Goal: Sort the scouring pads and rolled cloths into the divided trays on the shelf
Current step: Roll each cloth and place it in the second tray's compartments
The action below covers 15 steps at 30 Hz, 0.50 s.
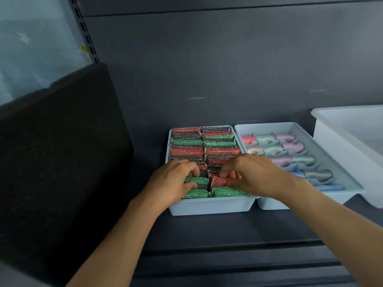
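A pale tray on the dark shelf holds two rows of glittery scouring pads in red, green and black. My left hand reaches into its near left part, fingers curled around a green pad and touching a black one. My right hand pinches a red pad in the near right row. To the right, a second divided tray holds rolled cloths in pastel pink, green, grey and blue, lying in slanted compartments.
A large black bin or box stands at the left, close to the pad tray. A taller white tub sits at the far right. The shelf's dark back panel rises behind the trays; the shelf front edge runs below my forearms.
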### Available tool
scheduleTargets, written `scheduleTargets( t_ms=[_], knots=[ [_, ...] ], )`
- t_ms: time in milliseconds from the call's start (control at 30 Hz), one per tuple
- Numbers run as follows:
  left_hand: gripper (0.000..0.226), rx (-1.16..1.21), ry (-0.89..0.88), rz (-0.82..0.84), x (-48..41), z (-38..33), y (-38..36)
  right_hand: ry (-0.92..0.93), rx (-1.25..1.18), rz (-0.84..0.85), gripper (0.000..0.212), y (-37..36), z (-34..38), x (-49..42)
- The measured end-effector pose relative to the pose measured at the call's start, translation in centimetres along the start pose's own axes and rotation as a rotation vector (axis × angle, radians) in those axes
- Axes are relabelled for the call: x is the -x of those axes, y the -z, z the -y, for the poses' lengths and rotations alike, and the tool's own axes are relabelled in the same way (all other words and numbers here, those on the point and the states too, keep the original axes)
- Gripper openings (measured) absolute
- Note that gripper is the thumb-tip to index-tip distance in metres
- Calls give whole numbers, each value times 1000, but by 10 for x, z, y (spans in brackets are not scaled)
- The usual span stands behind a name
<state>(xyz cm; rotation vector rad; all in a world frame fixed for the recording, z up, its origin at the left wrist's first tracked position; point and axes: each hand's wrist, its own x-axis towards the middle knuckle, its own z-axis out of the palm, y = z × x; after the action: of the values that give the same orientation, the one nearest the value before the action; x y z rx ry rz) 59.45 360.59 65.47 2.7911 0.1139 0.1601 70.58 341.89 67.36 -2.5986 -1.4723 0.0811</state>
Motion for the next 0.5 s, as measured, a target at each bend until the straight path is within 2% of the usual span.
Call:
scheduleTargets(
  t_ms=[133, 267, 500],
  knots=[
    [7, -134, -73, -23, 3, -2, 9, 88, 69, -39, 26, -3, 9, -2],
    [17, -259, -91, 59, -5, -4, 13, 108, 141, -39, 35, -4, 16, -6],
    [13, -267, -158, 114, -10, 3, 0, 86, 143, 19, 30, -12, 18, -19]
  ],
)
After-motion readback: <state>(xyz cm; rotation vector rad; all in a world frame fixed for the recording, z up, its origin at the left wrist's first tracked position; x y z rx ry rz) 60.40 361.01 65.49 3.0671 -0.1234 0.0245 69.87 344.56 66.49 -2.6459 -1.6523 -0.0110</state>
